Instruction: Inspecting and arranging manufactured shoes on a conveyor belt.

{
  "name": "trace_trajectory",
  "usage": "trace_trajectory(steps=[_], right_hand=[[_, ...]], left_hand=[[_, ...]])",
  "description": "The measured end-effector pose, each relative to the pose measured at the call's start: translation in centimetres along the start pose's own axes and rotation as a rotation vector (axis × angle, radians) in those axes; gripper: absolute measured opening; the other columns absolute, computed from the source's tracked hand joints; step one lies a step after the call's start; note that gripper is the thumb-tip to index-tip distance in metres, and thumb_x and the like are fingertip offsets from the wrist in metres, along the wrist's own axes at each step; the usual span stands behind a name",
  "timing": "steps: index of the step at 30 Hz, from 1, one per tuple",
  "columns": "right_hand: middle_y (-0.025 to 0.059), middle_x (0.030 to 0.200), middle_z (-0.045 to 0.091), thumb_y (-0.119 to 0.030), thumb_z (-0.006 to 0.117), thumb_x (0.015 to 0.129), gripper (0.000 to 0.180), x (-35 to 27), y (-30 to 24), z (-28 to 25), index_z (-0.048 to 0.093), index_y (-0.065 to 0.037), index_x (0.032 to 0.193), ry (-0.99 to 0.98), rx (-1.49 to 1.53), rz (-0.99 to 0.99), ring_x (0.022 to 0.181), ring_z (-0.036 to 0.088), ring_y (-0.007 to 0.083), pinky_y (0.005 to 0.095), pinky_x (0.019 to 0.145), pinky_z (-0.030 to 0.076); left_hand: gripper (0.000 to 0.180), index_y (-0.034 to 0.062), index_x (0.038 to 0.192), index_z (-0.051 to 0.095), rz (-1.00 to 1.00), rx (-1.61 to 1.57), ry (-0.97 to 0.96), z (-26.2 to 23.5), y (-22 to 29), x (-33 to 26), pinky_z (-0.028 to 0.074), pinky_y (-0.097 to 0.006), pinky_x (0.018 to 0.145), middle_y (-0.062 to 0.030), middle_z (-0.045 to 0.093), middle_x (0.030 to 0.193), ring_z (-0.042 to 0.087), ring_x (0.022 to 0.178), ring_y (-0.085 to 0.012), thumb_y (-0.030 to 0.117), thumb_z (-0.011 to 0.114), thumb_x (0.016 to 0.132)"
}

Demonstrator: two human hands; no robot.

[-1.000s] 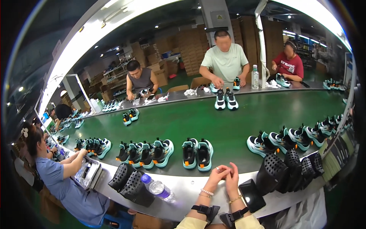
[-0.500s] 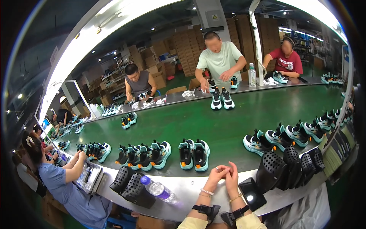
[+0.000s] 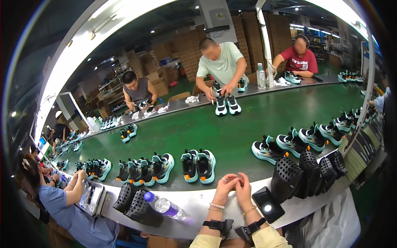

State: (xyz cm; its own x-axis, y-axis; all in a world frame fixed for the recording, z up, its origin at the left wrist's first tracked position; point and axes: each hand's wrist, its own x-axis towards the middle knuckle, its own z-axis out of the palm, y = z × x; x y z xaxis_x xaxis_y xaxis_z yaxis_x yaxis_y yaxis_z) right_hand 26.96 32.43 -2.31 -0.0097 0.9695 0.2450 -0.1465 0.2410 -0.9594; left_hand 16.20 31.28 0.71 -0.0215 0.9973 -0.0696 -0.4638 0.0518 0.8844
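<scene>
My left hand and my right hand meet above the metal ledge at the belt's near side. Their fingers are bent and pressed against each other, and nothing shows in them. Just right of my right wrist lies a black phone with a bright reflection on its screen. Nearest on the belt, ahead and to the left, stands a pair of black and turquoise sneakers. Left of my hands a clear bottle with a purple cap leans beside black perforated clogs.
The green belt runs across, with sneaker rows left and more sneakers right. More black clogs stand right of the phone. Across, a person in light green handles a sneaker pair. A person in blue sits left.
The whole view has shifted slightly leftward. The person across has leaned down and brought both hands onto the sneaker pair. My hands stay together, with the fingers a little more bent.
</scene>
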Motion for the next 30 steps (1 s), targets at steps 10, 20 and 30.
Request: trace_trajectory(steps=[10, 20, 30], right_hand=[[0.0122, 0.102, 0.069, -0.007, 0.056, 0.094, 0.034, -0.4, 0.1, 0.0, 0.052, -0.003, 0.127, 0.009, -0.051, -0.032, 0.091, 0.066, 0.0174, 0.0298, 0.081, 0.052], [0.0147, 0.102, 0.07, -0.01, 0.058, 0.093, 0.037, -0.2, -0.8, -0.8, 0.052, -0.006, 0.13, 0.011, -0.121, -0.013, 0.092, 0.068, 0.0226, 0.0322, 0.077, 0.053], [0.0157, 0.099, 0.069, -0.01, 0.061, 0.091, 0.039, -0.2, -0.5, -1.0, 0.053, -0.006, 0.129, 0.034, -0.249, -0.123, 0.083, 0.069, 0.0232, 0.0325, 0.071, 0.054]], left_hand=[[0.03, 0.002, 0.118, 0.056, 0.066, -0.031, 0.024, -0.1, -0.7, 0.0, 0.057, -0.032, 0.076, -0.008, 0.066, 0.101, 0.066, 0.091, -0.0187, 0.003, 0.066, 0.09], [0.028, -0.0016, 0.119, 0.057, 0.006, -0.071, -0.064, 1.3, 0.2, 0.1, 0.055, -0.031, 0.084, -0.0103, 0.065, 0.104, 0.065, 0.095, -0.0189, 0.0, 0.061, 0.091], [0.025, -0.0018, 0.116, 0.059, 0.003, -0.096, -0.068, 1.6, 0.0, -0.1, 0.055, -0.033, 0.083, -0.0084, 0.065, 0.098, 0.064, 0.089, -0.0185, 0.004, 0.056, 0.092]])
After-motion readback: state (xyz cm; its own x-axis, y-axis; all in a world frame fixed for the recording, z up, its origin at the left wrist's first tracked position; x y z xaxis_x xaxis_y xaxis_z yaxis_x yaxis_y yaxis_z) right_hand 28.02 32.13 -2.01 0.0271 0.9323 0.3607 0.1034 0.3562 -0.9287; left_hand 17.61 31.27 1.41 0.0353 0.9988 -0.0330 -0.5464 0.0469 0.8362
